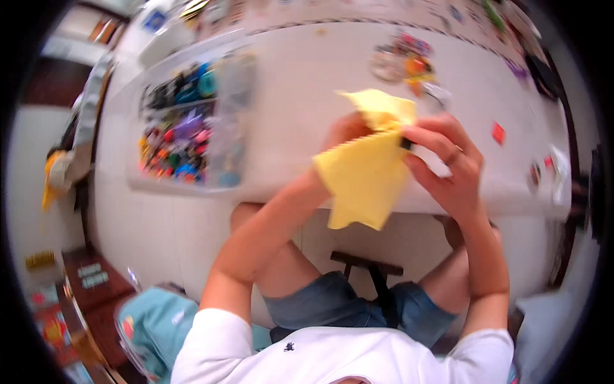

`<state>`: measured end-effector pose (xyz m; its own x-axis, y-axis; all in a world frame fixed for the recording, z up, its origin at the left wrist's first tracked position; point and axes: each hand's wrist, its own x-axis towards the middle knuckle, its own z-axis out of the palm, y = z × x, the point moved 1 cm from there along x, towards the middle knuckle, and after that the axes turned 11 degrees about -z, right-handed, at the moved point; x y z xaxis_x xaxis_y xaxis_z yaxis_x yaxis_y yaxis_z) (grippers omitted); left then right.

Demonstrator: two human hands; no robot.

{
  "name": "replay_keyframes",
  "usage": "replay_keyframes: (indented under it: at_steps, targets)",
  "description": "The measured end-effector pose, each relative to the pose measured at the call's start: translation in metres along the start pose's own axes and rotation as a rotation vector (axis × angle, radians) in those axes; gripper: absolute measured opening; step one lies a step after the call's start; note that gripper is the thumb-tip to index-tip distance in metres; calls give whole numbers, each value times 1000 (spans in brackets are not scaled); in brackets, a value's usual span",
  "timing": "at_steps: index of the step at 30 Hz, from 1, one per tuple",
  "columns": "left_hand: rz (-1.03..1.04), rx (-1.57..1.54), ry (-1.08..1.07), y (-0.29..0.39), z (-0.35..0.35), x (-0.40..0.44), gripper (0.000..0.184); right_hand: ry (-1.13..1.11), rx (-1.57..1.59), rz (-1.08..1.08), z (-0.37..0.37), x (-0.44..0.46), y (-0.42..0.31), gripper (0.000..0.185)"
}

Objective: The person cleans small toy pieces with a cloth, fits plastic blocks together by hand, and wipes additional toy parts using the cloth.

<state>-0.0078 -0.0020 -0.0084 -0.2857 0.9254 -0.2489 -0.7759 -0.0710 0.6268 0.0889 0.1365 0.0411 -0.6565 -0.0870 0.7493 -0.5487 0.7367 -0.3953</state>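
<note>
A yellow cloth (364,176) with zigzag-cut edges hangs in front of me above the table's near edge, bunched at its top. My left hand (345,130) is closed on the cloth from behind, and its fingers are mostly hidden by the folds. At the bunched part, my right hand (451,157) pinches a small black object (406,143) between thumb and fingers, against the cloth. A ring shows on one finger of that hand. Most of the black object is covered, so I cannot tell its kind.
A clear divided plastic box (236,128) of colourful small pieces stands on the white table (294,83) at left. Small trinkets (416,64) lie at the back right, with a red piece (498,132) nearer. A teal bag (157,326) sits at lower left.
</note>
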Motion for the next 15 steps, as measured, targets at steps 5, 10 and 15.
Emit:
replay_keyframes:
  at_steps: [5, 10, 15]
  targets:
    - [107, 201, -28, -6, 2, 8, 28, 92, 7, 285, -5, -9, 9, 13]
    - [6, -264, -16, 0, -1, 11, 19, 11, 141, 177, 12, 74, -33, 11]
    - [218, 120, -127, -34, -39, 18, 35, -431, 88, -98, 121, 148, -85, 21]
